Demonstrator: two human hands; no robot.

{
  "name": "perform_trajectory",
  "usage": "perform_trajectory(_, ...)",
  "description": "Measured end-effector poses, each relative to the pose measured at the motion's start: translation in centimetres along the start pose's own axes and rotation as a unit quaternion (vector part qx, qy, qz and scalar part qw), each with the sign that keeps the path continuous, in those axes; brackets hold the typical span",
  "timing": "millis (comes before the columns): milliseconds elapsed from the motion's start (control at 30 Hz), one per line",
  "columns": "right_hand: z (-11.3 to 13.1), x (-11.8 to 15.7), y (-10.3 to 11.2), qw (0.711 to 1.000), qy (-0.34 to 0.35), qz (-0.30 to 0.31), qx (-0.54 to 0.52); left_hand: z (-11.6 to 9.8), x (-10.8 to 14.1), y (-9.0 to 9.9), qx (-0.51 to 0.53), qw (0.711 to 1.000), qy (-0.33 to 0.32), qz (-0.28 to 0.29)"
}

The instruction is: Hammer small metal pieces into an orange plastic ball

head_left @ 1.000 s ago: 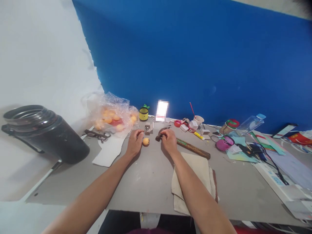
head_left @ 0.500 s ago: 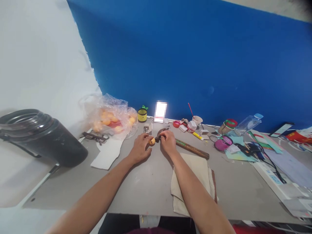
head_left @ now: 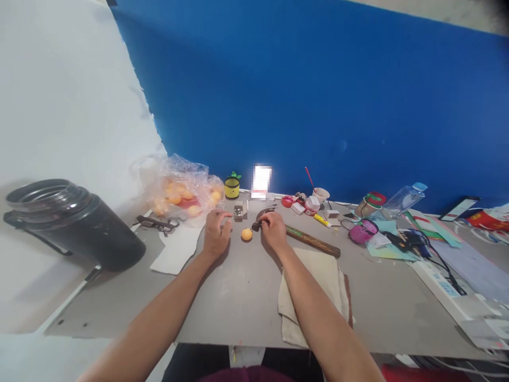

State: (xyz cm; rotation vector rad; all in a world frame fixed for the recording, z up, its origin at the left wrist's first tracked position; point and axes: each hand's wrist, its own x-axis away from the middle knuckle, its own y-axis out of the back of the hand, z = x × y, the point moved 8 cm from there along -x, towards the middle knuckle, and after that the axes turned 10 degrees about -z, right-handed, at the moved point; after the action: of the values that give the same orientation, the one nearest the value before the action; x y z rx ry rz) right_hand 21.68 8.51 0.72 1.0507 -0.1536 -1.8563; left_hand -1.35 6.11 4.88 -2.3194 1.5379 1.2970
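My left hand (head_left: 217, 234) is raised over the table with its fingers apart and nothing in it. A small orange ball (head_left: 246, 234) rests on the table between my hands, touched by neither. My right hand (head_left: 273, 229) is closed, fingers curled together over the neck of a claw hammer (head_left: 314, 241). The hammer lies across the table, its head beside my fingertips and its wooden handle pointing right. Whether those fingers grip the hammer or a small thing is hidden. Behind the ball sits a little open box (head_left: 238, 213) with small shiny pieces.
A clear bag of orange balls (head_left: 178, 193) and a white paper sheet (head_left: 175, 257) lie left, near a large dark flask (head_left: 79, 223). A folded beige cloth (head_left: 316, 286) lies under my right forearm. A paper cup (head_left: 320, 194), a power strip (head_left: 445, 289) and clutter stand right.
My left hand has let go of the orange ball and moved left, its fingers spreading. The ball stays on the table, turned so its dark marks no longer show. My right hand has barely moved.
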Motion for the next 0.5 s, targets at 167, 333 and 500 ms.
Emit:
perform_trajectory(167, 0.1, -0.1, -0.1, 1.0, -0.001, 0.009, 0.007, -3.9, 3.0, -3.0, 0.023, 0.975, -0.139, 0.173)
perform_trajectory(333, 0.0, -0.1, 0.0, 1.0, -0.007, 0.008, 0.001, -2.0, 2.4, -3.1, -0.061, 0.985, -0.094, 0.13)
perform_trajectory(500, 0.1, -0.1, 0.0, 1.0, -0.003, 0.003, -0.007, 1.1, -0.6, 0.8, -0.047, 0.997, 0.003, -0.059)
